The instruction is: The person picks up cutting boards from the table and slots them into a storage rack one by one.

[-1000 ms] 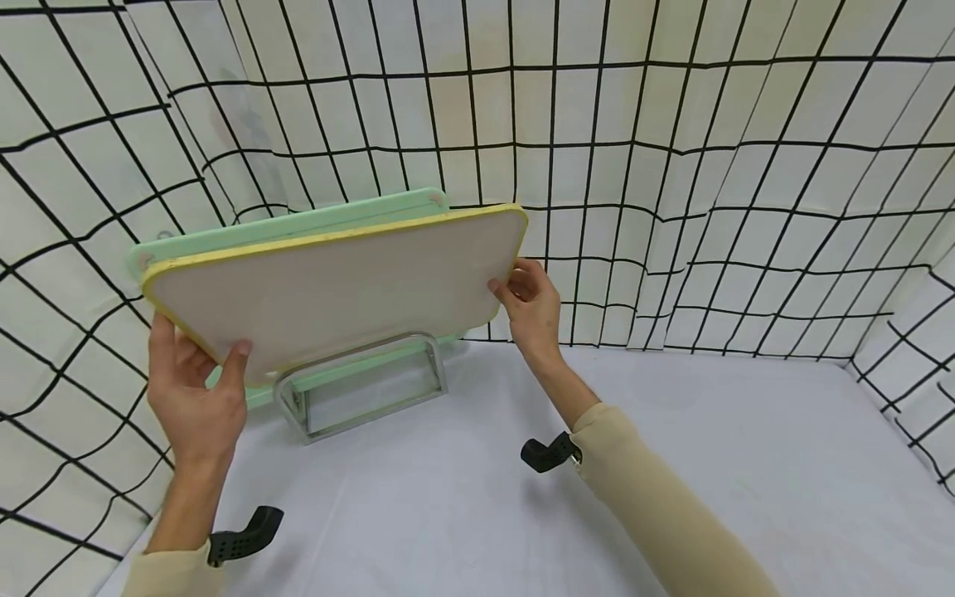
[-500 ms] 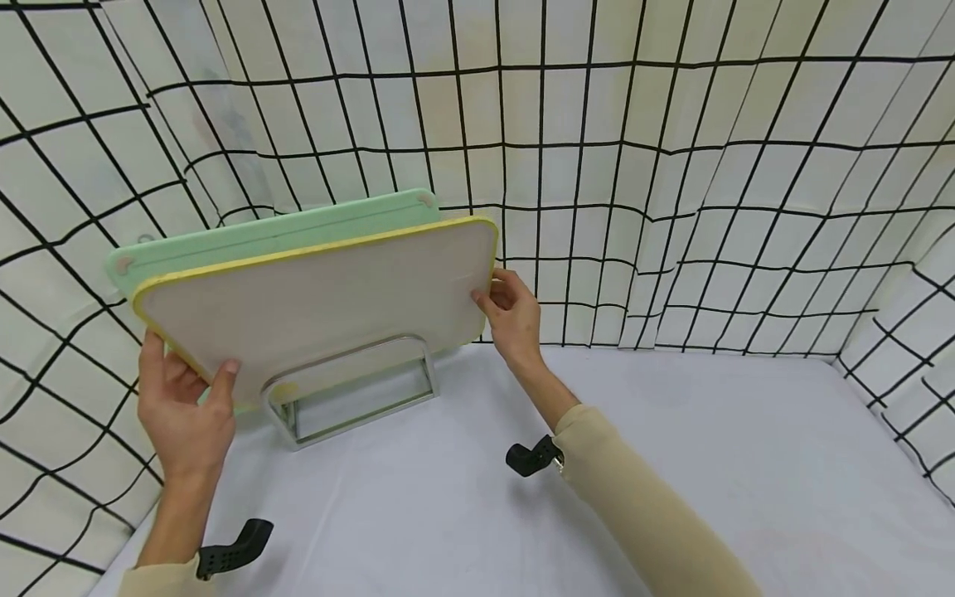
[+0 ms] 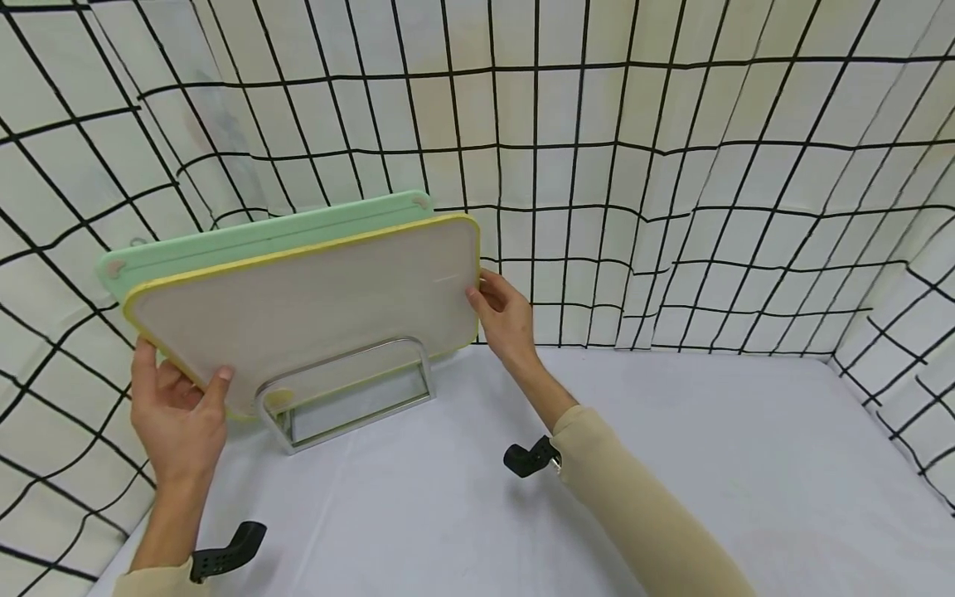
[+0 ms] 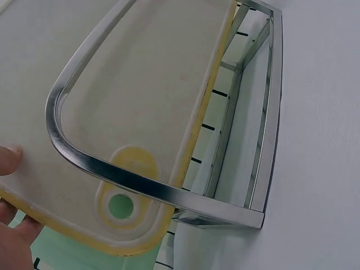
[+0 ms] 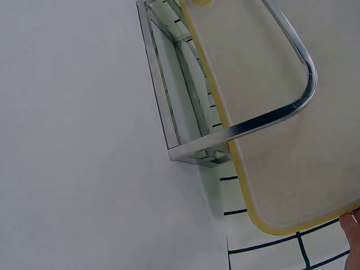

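Both hands hold a beige cutting board (image 3: 321, 290) with a yellow rim, leaning back inside a chrome rack (image 3: 363, 424). Its left edge is pinched by my left hand (image 3: 177, 419), thumb on the front face and fingers behind. My right hand (image 3: 509, 322) pinches the right edge the same way. A green cutting board (image 3: 276, 232) stands behind, mostly hidden. In the left wrist view, the rack's front hoop (image 4: 129, 180) crosses the beige board near its corner hole. The board's lower edge is within the rack, apart from the base bars in both wrist views.
A white-covered table (image 3: 597, 473) spreads under the rack and to the right. Black wire grid (image 3: 574, 149) over white sheeting closes the back and sides, close behind the green board. Black wrist mounts (image 3: 531, 456) stick out from both sleeves.
The beige cutting board has come down between the rack's bars; its lower edge was near the hoop's top and is now below it. Both hands have lowered with it, keeping their hold.
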The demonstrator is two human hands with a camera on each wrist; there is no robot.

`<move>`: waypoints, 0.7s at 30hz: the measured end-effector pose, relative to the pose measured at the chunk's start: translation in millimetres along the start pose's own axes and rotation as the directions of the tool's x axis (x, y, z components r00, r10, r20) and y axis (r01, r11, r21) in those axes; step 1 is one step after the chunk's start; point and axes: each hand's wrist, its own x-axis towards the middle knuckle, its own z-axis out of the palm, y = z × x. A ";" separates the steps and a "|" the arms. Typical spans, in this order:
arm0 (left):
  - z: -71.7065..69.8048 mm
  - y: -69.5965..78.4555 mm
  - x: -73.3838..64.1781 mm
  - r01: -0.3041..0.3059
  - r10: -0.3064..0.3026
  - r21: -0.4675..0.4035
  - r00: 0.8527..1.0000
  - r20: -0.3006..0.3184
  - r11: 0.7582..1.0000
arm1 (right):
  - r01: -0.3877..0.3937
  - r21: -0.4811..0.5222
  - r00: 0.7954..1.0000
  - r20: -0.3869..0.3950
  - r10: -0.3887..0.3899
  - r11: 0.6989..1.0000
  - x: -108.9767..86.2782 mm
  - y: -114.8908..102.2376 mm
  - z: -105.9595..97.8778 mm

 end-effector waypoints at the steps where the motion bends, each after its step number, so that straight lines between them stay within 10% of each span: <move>1: -0.7 -0.7 0.8 0.004 -0.004 0.003 1.000 0.001 1.000 | 0.004 0.010 1.000 0.022 -0.004 1.000 0.0 0.3 0.2; 11: -1.9 -8.0 3.6 0.038 -0.044 0.148 0.998 0.040 0.988 | -0.009 0.103 0.983 0.182 -0.010 0.995 0.6 2.7 0.5; 16: -1.2 -15.2 3.1 0.137 -0.149 0.187 0.988 0.050 0.973 | -0.099 -0.051 0.959 0.262 0.109 0.994 -1.1 5.2 -3.0; 21: -0.9 -21.4 -2.4 0.213 -0.264 0.364 0.960 0.096 0.907 | -0.153 -0.182 0.927 0.314 0.205 0.971 -5.0 13.0 -6.2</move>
